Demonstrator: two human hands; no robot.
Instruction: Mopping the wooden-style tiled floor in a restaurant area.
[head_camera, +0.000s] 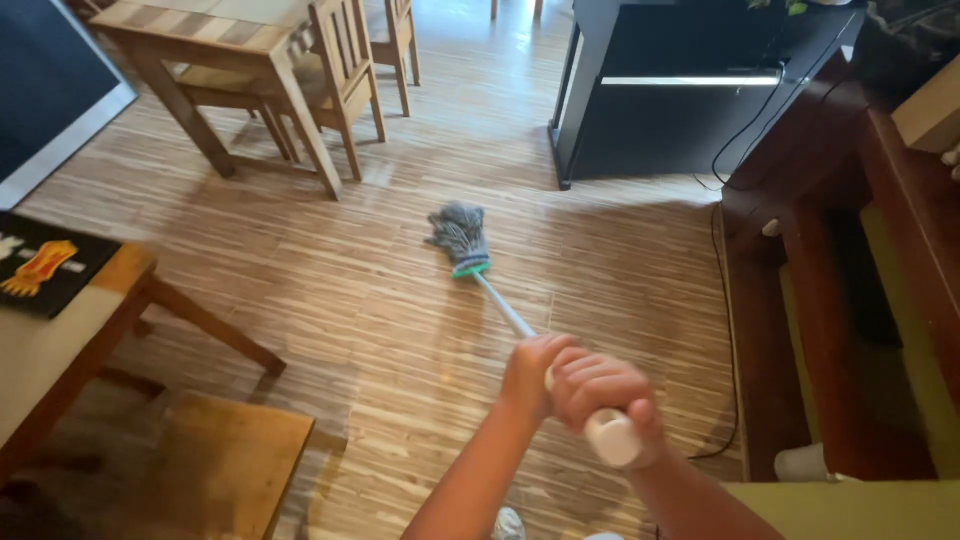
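Note:
A mop with a grey string head and a green collar rests on the wooden floor ahead of me. Its pale handle runs back toward me. My left hand grips the handle just below my right hand, which is wrapped around the white top end of the handle. Both hands are close together at the lower middle of the view. The mop head lies flat on the floor between a table and a dark cabinet.
A wooden table with chairs stands at the back left. A black cabinet is at the back right, with a cable along the floor. A dark red shelf unit runs along the right. A stool and a side table are near left.

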